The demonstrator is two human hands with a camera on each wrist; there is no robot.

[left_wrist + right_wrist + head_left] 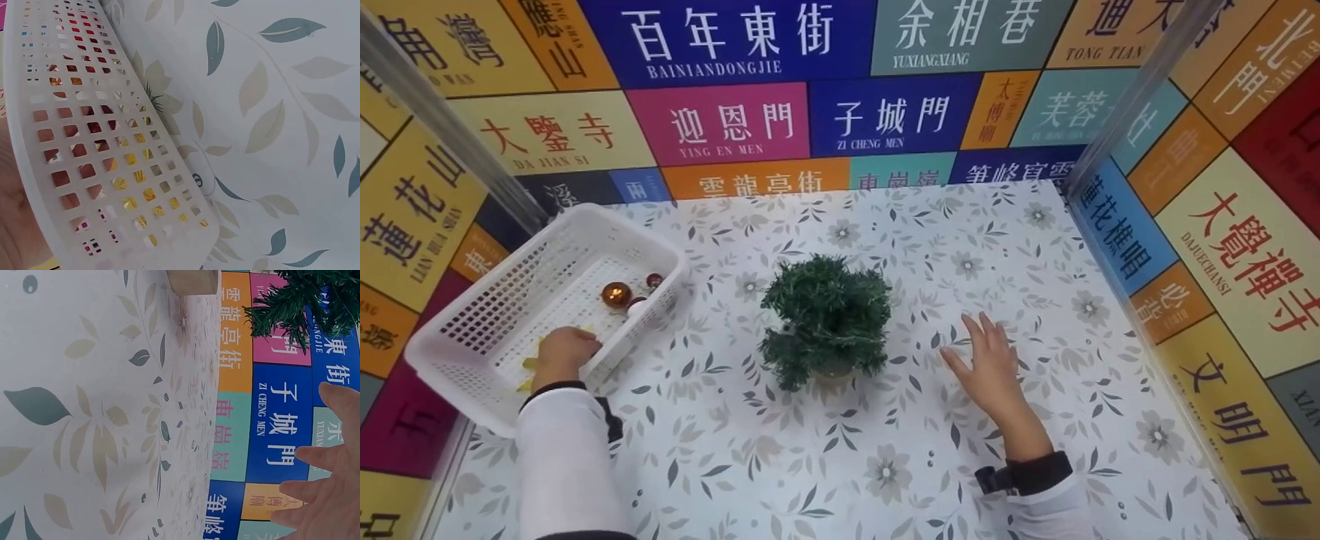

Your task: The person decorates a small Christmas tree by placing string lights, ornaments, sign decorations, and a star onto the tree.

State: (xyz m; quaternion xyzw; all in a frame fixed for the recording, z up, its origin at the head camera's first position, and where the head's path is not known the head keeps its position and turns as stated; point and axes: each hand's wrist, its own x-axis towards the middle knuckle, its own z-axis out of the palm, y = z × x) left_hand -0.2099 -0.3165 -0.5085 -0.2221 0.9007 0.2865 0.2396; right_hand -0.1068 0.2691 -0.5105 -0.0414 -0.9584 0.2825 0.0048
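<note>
Far left: basket (457,390) on the table (720,420), rim just beside the left wall (405,202); contact not clear. Left hand (566,354) is inside, over a yellow piece (529,364) on the basket floor. Fingers mostly hidden; cannot tell whether it grips the piece or only covers it. Risk: a lift on a partial hold could drop the piece, or snag it on the perforated side and drag the basket. Farther back inside, an orange bauble (616,295) and two smaller ones lie loose; a tilt would probably roll them.

Centre: tree (825,315), upright on its small pot (193,282). Looks top-heavy; a sideways knock might tip it.

Right: right hand (986,367) hovers with fingers spread, holding nothing, apart from the tree.

Edges: left wall and basket side confine the left hand; bare table separates basket from tree. Right hand has open room before the right wall (1245,240).
</note>
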